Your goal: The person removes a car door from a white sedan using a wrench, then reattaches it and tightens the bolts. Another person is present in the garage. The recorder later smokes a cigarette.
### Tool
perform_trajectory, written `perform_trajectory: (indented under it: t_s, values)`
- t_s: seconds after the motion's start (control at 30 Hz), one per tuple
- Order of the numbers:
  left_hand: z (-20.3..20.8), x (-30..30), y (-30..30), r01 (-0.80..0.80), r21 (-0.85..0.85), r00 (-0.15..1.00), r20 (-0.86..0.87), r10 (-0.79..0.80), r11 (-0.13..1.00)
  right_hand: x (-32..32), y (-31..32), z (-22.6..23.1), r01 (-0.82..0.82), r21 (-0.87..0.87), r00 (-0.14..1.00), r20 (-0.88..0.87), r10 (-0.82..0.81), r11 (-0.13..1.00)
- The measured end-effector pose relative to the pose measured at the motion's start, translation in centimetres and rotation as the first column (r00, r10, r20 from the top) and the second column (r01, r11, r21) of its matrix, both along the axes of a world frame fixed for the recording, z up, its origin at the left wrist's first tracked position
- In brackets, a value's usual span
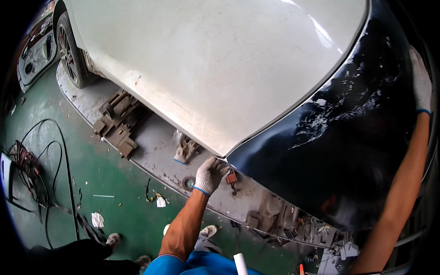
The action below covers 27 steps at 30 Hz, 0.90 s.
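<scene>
A glossy black car body panel [355, 157], streaked with white reflections, sits against the white car door [208, 64]. A narrow curved seam runs between the two. At the panel's lower corner, where it meets the door's bottom edge, my left hand [210, 176] in a white knit glove has its fingers curled round the edge. My right hand [420, 81], gloved alike, is stretched far out along the panel's right edge and grips it; its fingertips are partly hidden.
A grey metal platform [156, 159] lies under the car, with a heavy clamp [116, 122], a crumpled glove [185, 148] and a tape roll [189, 183] on it. Black cables [62, 156] loop over the green floor at left. Another person's dark-trousered legs [75, 256] extend at lower left.
</scene>
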<state>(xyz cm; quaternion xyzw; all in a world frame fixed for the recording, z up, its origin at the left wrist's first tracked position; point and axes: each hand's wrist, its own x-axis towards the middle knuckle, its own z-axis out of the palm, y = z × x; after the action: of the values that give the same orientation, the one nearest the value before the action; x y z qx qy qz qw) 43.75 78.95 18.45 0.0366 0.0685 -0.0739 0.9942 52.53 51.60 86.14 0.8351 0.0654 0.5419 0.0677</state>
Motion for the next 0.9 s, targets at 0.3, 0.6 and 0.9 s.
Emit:
perform_trajectory:
  t_s: [0.3, 0.6, 0.9]
  values:
    - [-0.8, 0.8, -2.8, -0.051, -0.075, 0.998, 0.028, 0.053, 0.996, -1.9, -1.0, 0.9, -0.056, -0.235, 0.996, -0.081, 0.038, 0.970]
    - [-2.2, 1.3, -2.6, -0.076, 0.007, 0.992, 0.097, 0.075, 0.997, -4.6, 4.5, -2.9, 0.075, -0.003, 0.997, 0.011, -0.075, 0.997]
    - [-2.5, 1.5, -2.0, -0.063, 0.062, 0.995, 0.075, 0.058, 0.996, -5.1, 5.5, -2.7, 0.138, 0.009, 0.990, 0.004, -0.138, 0.990]
